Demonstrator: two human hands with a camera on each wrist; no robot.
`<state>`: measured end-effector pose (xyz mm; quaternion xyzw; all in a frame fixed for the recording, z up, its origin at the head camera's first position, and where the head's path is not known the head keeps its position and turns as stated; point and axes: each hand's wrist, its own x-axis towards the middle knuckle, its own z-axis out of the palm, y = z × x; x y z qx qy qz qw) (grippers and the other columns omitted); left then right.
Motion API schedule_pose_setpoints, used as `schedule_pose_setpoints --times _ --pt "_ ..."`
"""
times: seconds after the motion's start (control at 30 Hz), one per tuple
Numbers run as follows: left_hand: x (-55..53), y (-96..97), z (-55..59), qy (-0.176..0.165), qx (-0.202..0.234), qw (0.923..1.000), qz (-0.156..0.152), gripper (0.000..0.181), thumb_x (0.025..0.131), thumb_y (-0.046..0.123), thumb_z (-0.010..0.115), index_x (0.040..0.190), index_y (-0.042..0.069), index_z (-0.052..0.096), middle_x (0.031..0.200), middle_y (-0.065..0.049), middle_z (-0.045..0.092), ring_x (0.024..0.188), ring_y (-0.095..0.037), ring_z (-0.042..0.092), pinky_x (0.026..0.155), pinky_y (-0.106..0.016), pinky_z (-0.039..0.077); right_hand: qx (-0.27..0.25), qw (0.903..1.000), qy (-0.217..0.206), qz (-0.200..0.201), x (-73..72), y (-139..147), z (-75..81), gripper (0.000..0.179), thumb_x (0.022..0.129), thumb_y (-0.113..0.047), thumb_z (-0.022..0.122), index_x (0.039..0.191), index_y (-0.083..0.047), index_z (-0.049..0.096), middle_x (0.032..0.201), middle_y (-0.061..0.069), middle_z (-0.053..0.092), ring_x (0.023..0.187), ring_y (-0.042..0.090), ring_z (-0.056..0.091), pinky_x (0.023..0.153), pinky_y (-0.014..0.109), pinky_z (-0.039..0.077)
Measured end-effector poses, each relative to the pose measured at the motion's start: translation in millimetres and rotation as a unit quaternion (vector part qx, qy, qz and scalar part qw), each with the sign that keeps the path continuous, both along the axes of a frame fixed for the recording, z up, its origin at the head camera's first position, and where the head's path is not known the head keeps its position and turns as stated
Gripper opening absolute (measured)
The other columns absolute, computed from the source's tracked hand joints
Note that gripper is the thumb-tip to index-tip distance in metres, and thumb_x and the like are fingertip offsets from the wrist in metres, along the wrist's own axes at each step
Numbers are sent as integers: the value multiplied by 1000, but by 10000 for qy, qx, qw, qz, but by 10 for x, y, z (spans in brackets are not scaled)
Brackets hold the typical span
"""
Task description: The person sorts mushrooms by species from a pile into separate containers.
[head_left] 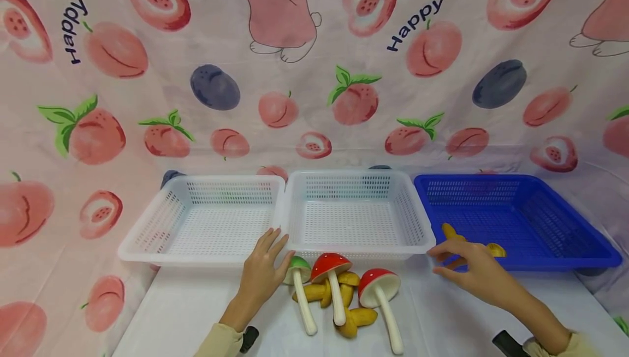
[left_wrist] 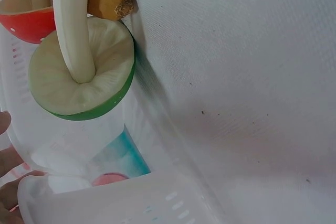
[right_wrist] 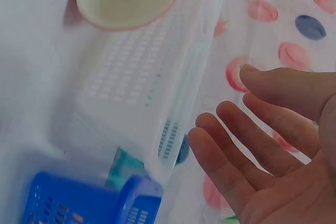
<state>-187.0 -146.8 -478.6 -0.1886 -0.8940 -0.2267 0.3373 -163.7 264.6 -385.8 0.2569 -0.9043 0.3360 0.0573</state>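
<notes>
- Where I look down through the head view, the left hand [head_left: 262, 272] is released, its fingers extended over the near corner of the left white basket [head_left: 196, 262]; whether they touch the rim I cannot tell.
- The right hand [head_left: 472, 267], also released, grasps nothing, its fingers loosely bent at the near left corner of the blue basket [head_left: 565, 262].
- On the bench [head_left: 196, 302], in front of the middle white basket [head_left: 358, 249], lie the green mushroom [head_left: 302, 294], just beside the left thumb, two red mushrooms [head_left: 379, 287], and several yellow mushrooms [head_left: 356, 319].
- I judge this placing meant to keep the group within reach of both hands; the pale stems, pointing toward the person, probably give an easy grip.
- Three baskets stand in a row behind the group, presumably so that any can be filled without moving another.
- The blue basket contains at least two yellow pieces [head_left: 496, 250], partly hidden by the right hand; the white baskets show their perforated floors.
</notes>
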Motion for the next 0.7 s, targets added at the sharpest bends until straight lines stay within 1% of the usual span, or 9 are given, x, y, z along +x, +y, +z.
schedule_pose_setpoints --times 0.23,0.33,0.5,0.6,0.7 --pt "-3 6 -1 37 6 10000 6 38 80 20 75 111 0 69 121 -21 60 118 -37 53 85 -47 51 -241 9989 -202 357 58 -133 -102 21 82 -12 74 102 -12 68 93 -6 65 83 12 63 65 25 56" --pt "-1 3 -5 27 0 10000 -2 38 80 20 75 111 0 69 122 -21 60 118 -37 53 85 -47 51 -180 9982 -435 365 80 -207 -124 20 82 -16 74 102 -13 68 93 -7 66 84 13 63 67 23 55" --pt "1 -2 -14 33 -13 10000 -2 38 80 20 75 111 -1 69 122 -21 60 118 -38 53 85 -47 51 -59 9966 -719 406 102 -322 -156 20 84 -22 72 102 -13 68 95 -7 66 86 9 61 68 22 55" --pt "0 0 -13 49 -16 10000 -3 38 80 20 75 111 -1 69 121 -21 60 117 -38 53 85 -48 51 -91 9955 -807 497 117 -380 -177 20 85 -23 72 102 -13 68 96 -6 66 87 13 62 69 23 55" --pt "-3 2 -12 66 -25 10000 -12 38 80 20 75 111 -1 69 121 -21 60 117 -38 53 85 -48 51 -134 9942 -875 612 133 -430 -202 21 85 -23 71 103 -11 68 96 -2 67 87 17 63 70 24 55"
